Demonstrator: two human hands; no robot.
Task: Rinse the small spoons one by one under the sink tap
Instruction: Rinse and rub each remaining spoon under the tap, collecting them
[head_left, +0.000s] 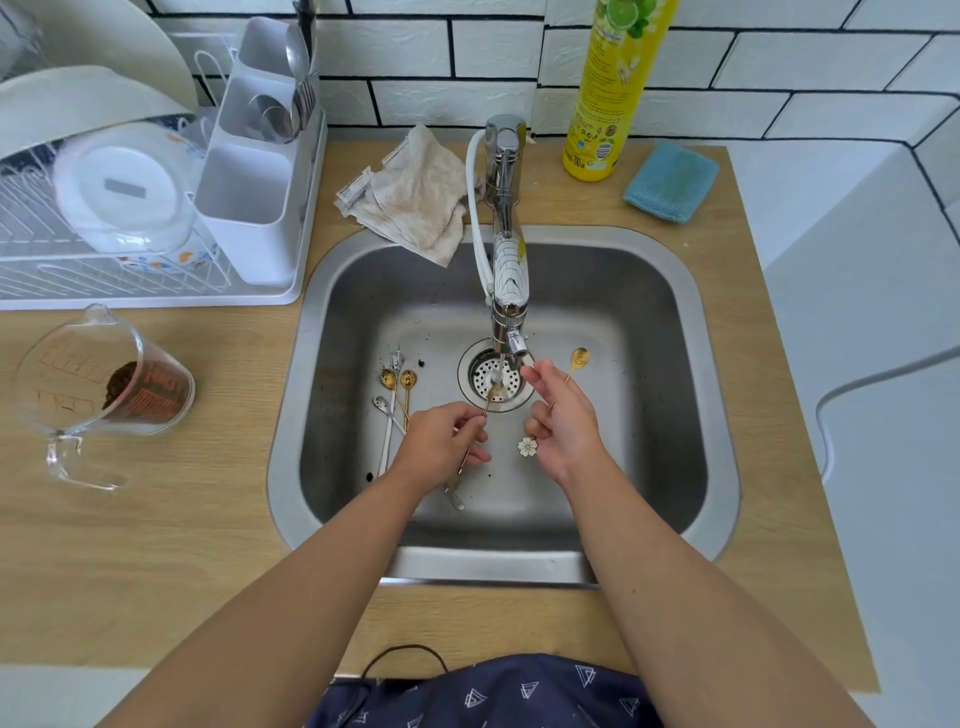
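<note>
My left hand (441, 441) pinches a thin gold spoon (491, 393) by its handle, its bowl under the water stream from the tap (506, 280), over the drain (496, 376). My right hand (563, 421) holds another gold spoon (578, 357) with a white flower charm (527, 447) at its handle end; its bowl points up to the right of the tap's spout. Several small dirty spoons (396, 387), gold and silver, lie on the sink floor left of the drain, partly hidden by my left hand.
The steel sink (670, 364) sits in a wooden counter. A glass measuring jug (98, 389) with brown residue lies at the left. A white dish rack (156, 208) with cutlery holder stands back left. A beige cloth (415, 202), yellow detergent bottle (608, 88) and blue sponge (670, 182) lie behind the sink.
</note>
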